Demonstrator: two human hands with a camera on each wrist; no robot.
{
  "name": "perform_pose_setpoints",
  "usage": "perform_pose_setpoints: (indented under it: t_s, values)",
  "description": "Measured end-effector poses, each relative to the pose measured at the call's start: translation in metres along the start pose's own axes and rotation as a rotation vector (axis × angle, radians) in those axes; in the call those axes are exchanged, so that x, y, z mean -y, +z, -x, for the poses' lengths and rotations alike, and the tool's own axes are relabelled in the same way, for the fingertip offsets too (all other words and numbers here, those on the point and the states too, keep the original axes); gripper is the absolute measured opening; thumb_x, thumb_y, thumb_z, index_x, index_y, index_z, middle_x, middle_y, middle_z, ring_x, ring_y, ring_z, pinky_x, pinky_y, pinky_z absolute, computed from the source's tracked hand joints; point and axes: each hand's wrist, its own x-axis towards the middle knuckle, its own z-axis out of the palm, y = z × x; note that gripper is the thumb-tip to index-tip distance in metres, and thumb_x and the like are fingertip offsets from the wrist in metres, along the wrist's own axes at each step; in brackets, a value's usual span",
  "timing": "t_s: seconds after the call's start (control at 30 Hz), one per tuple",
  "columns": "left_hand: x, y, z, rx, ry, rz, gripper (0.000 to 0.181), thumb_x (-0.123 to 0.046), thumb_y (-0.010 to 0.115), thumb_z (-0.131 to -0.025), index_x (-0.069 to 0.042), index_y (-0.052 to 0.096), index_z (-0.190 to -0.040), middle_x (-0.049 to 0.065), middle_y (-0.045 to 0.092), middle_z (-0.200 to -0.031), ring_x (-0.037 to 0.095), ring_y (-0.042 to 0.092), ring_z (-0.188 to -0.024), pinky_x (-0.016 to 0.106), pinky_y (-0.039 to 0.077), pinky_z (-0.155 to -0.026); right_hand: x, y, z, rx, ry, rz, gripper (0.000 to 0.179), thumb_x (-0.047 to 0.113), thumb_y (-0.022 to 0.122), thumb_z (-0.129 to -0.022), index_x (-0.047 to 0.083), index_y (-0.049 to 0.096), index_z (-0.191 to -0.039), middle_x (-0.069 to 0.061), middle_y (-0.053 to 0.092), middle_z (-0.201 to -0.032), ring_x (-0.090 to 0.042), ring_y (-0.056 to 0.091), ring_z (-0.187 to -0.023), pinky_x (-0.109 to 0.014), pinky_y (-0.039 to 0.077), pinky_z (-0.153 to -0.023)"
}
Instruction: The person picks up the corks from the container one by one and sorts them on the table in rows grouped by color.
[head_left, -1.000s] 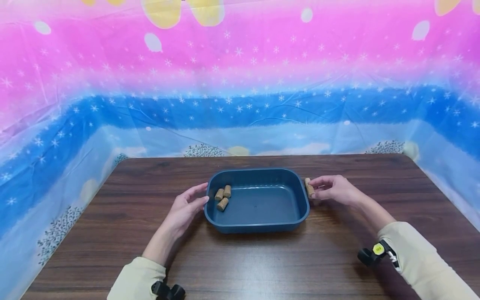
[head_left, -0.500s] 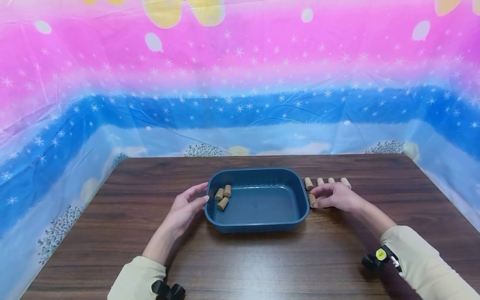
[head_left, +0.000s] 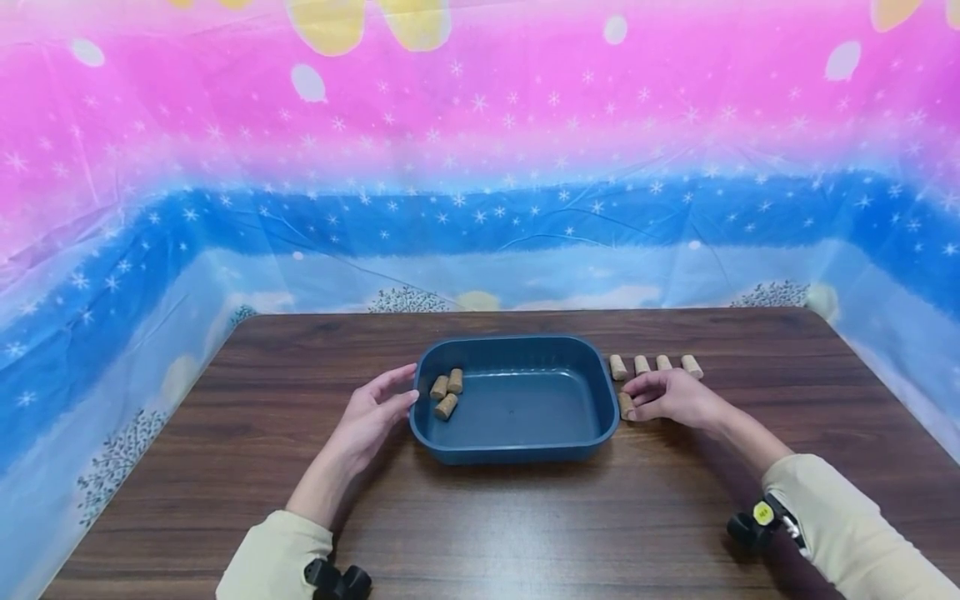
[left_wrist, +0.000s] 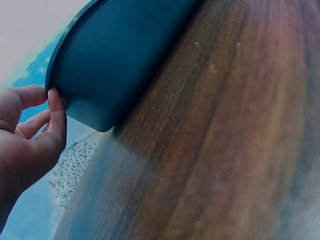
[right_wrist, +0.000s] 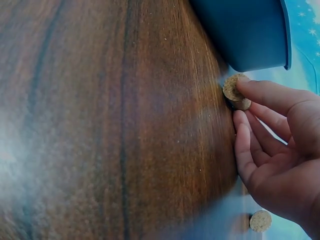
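Note:
My left hand [head_left: 363, 421] holds the left rim of a dark blue plastic tub [head_left: 517, 457] between thumb and fingers; the left wrist view shows the tub wall [left_wrist: 115, 55] close up. To the right of the tub, my right hand [head_left: 682, 400] pinches a cork stopper [head_left: 626, 406] low at the table, close beside the tub's right wall. In the right wrist view the thumb lies on this cork [right_wrist: 232, 89]. Three corks [head_left: 446, 407] lie inside the tub at its left end.
Behind my right hand, several more corks stand in a row, from the near-tub cork [head_left: 617, 367] to the far right cork [head_left: 692, 366]. The brown wooden table [head_left: 480, 533] ends at a patterned cloth backdrop [head_left: 480, 225].
My right hand has shifted toward me along the tub's right side, with a cork at its fingertips. The row of corks behind it has come into view. My left hand stays put.

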Motion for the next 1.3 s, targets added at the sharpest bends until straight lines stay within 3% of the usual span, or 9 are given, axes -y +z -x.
perform_pose_setpoints:
  t_s: [0.4, 1.03, 1.3]
  values:
    - [0.0014, -0.0001, -0.0012, -0.009, 0.007, 0.004, 0.049, -0.007, 0.054, -0.098, -0.002, 0.04, -0.145, 0.018, 0.039, -0.145, 0.03, 0.047, -0.122, 0.027, 0.046, -0.094, -0.0018, -0.0002, -0.0016, 0.006, -0.021, 0.01, 0.043, 0.009, 0.078, -0.079, -0.008, 0.062, -0.116, -0.012, 0.066, -0.105, -0.023, 0.061, -0.096, -0.029, 0.05, -0.078]
    - [0.0012, 0.001, -0.0012, -0.016, 0.004, -0.002, 0.048, -0.006, 0.055, -0.098, -0.002, 0.041, -0.144, 0.017, 0.039, -0.145, 0.03, 0.047, -0.123, 0.032, 0.045, -0.098, -0.0014, -0.0005, -0.0007, 0.008, -0.033, 0.01, 0.046, 0.007, 0.078, -0.079, -0.01, 0.06, -0.118, -0.015, 0.066, -0.108, -0.028, 0.061, -0.099, -0.029, 0.051, -0.078]
    - [0.0014, 0.0015, -0.001, -0.013, 0.01, -0.007, 0.048, -0.007, 0.055, -0.098, -0.002, 0.041, -0.144, 0.017, 0.039, -0.145, 0.03, 0.047, -0.124, 0.034, 0.044, -0.099, -0.0052, -0.0034, 0.0063, -0.017, -0.037, -0.051, 0.05, 0.007, 0.078, -0.08, -0.011, 0.058, -0.122, -0.021, 0.064, -0.114, -0.029, 0.063, -0.101, -0.026, 0.052, -0.079]
